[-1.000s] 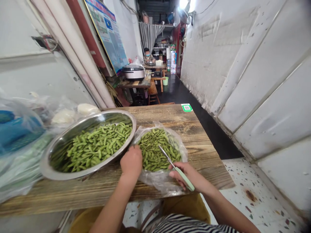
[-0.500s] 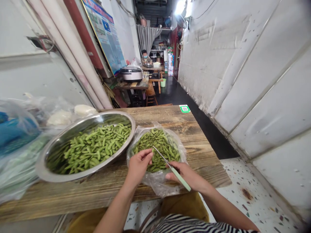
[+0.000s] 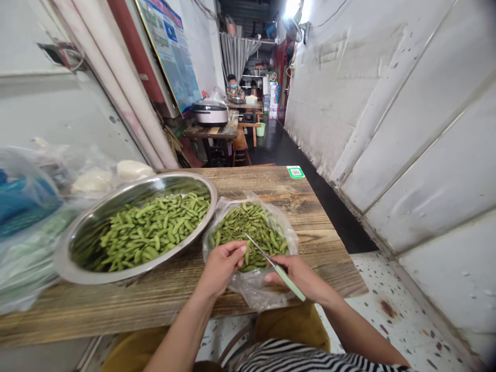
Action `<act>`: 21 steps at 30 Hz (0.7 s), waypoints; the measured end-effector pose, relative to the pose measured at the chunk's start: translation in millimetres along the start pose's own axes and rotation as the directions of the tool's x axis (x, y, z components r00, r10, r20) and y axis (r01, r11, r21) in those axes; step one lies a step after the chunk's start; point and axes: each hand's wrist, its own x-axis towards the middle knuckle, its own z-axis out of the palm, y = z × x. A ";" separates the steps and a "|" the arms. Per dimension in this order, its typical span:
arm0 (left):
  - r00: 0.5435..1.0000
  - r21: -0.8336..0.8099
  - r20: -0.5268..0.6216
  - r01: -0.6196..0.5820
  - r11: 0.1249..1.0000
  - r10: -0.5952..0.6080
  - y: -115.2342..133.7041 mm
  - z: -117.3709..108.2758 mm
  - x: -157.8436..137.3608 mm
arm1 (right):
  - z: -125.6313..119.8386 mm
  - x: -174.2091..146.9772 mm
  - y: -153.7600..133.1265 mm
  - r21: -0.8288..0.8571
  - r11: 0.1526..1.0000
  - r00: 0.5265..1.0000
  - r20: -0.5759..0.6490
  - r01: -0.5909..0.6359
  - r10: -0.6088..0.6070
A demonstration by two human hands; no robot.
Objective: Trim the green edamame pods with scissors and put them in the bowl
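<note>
Between the thumb and fingers of my left hand a green edamame pod is pinched, hanging down from the fingertips. My right hand is closed around scissors with a pale green handle. Their narrow metal blades point up and left, with the tips just above the pod; whether they are parted is too small to tell. Both hands are over the near side of a clear plastic bag, spread open and full of edamame pods. Left of it, a wide steel basin holds many loose pods.
The wooden table carries everything, with a green code sticker at its far corner. Plastic bags crowd the left end. Beyond are another table with a cooker, a stool and a seated person.
The pod in my left hand now hangs below the scissor tips, where before only a bit of green showed at the fingertips. The right hand with the scissors has hardly moved.
</note>
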 end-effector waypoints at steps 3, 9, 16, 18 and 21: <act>1.000 -0.067 0.004 0.025 0.997 -0.025 -0.5 0.9 0.5 | 1.4 0.4 0.8 0.125 0.990 0.997 0.041 -0.072 0.068; 0.996 -0.368 -0.075 0.013 0.930 -0.043 0.9 4.8 2.7 | 6.1 -3.4 2.0 0.395 0.906 0.987 0.106 -0.153 0.121; 0.984 -0.480 -0.180 -0.087 0.873 -0.001 -2.8 6.3 3.9 | 8.9 -6.1 3.3 0.341 0.932 0.987 0.136 -0.125 0.083; 0.985 -0.491 -0.175 -0.090 0.867 0.004 -5.1 8.2 3.8 | 10.2 -5.5 1.2 0.330 0.936 0.986 0.144 -0.125 0.081; 0.984 -0.509 -0.177 -0.103 0.855 0.014 -9.5 12.0 4.0 | 11.7 -3.8 -1.4 0.329 0.935 0.984 0.155 -0.133 0.086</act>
